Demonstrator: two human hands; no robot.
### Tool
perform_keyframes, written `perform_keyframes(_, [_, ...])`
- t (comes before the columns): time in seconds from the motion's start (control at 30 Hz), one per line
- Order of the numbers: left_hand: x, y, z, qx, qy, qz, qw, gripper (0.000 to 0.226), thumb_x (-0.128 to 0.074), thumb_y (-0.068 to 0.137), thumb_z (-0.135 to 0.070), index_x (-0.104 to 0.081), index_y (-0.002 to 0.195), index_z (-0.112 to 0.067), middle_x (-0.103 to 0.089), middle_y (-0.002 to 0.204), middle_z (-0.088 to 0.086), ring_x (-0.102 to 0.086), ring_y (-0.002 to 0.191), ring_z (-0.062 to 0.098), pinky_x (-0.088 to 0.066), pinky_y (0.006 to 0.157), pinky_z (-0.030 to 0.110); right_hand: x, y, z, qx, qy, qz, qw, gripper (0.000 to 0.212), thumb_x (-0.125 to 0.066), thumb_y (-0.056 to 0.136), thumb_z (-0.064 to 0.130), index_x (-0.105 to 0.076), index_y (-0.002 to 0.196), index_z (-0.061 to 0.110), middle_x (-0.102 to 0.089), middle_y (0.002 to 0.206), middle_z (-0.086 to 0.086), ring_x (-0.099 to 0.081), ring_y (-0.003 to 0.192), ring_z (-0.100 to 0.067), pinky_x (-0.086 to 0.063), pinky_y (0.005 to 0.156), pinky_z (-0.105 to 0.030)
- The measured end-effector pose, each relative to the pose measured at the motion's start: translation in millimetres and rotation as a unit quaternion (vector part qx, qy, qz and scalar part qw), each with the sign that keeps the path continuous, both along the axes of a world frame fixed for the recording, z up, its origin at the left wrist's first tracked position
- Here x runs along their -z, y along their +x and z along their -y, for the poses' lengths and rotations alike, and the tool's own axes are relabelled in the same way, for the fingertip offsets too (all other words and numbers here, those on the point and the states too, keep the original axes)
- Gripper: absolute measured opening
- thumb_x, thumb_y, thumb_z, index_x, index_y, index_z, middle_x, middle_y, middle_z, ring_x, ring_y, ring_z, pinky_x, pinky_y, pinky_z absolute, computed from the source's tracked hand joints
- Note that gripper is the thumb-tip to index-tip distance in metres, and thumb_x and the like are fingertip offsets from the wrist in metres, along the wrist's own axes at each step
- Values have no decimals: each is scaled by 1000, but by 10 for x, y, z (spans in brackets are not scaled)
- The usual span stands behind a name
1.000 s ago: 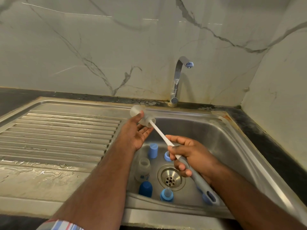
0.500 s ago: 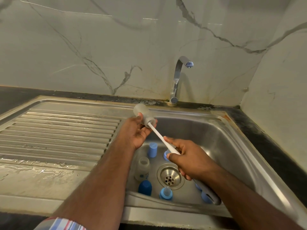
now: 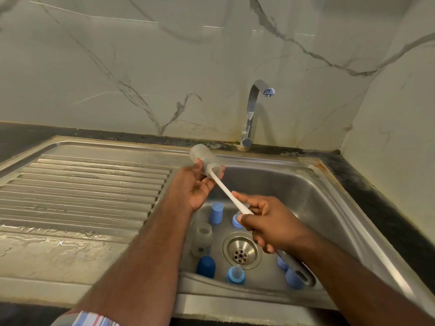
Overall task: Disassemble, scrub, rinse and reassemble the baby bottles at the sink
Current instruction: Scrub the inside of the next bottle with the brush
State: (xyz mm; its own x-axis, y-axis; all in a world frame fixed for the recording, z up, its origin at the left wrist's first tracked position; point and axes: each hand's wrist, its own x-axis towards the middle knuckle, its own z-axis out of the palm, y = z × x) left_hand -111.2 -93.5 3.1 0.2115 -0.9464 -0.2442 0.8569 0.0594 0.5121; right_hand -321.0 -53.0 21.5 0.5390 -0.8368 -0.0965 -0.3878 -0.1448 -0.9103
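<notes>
A: Bottle [image 3: 205, 164] sits in the left hand [image 3: 196, 188], held tilted over the back-left corner of the sink [image 3: 334, 208], mouth facing the right hand. Thumb on top, fingers curled underneath.
B: Right hand [image 3: 270, 223]?
A: Wrapped round the brush [image 3: 229, 191] mid-handle, forearm coming in from lower right. White shaft runs straight into the bottle mouth.
B: Brush head visible?
A: No, it's inside; the frosted wall blurs it. Grey handle end pokes out below the wrist.
B: What's in the basin?
A: Second bottle [image 3: 202, 240], clear, upright, left of the drain [image 3: 241, 251]. Light blue cap [image 3: 216, 212] behind it, dark blue cap [image 3: 206, 267] in front. Blue ring with teat [image 3: 236, 275] near the front wall. More blue parts partly hidden behind the right hand and the handle; can't identify those.
B: Surfaces?
A: Steel sink, ribbed drainboard [image 3: 82, 191] with water streaks, chrome tap [image 3: 253, 111], marble-look wall.
</notes>
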Motion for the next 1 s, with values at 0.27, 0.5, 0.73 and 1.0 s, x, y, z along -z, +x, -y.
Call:
perform_keyframes(0.27, [-12,-47,-17,1,-23,14,1000,21,-53,104,-16,-51,113,4,-62,121,33,-69,106,45,-58,87,50,-3,126,-63,63,139,197,968,44,-57,98,5,-56,137,26,-60,76,-12,-45,41,-14,-35,34,-21])
perform_keyframes(0.5, [-14,7,-16,-7,-17,11,1000,24,-51,105,-14,-50,118,6,-59,122,34,-67,107,47,-55,97,53,25,42,-52,4,43,49,998,52,-59,98,8,-54,140,38,-59,69,-4,-46,42,-15,-36,36,-22])
perform_keyframes(0.73, [-18,-29,-26,-4,-15,11,1000,26,-53,104,-14,-49,119,6,-61,123,34,-66,111,47,-56,94,53,57,68,-57,50,-117,-81,989,53,-58,98,21,-47,143,45,-68,88,8,-55,47,-7,-44,45,-21])
perform_keyframes(1.0, [-38,-23,-15,-7,-31,3,999,27,-50,106,-18,-51,120,6,-61,122,32,-71,100,45,-59,91,51,27,107,-91,4,122,153,981,51,-58,98,7,-53,142,33,-60,76,-9,-45,43,-14,-35,35,-21])
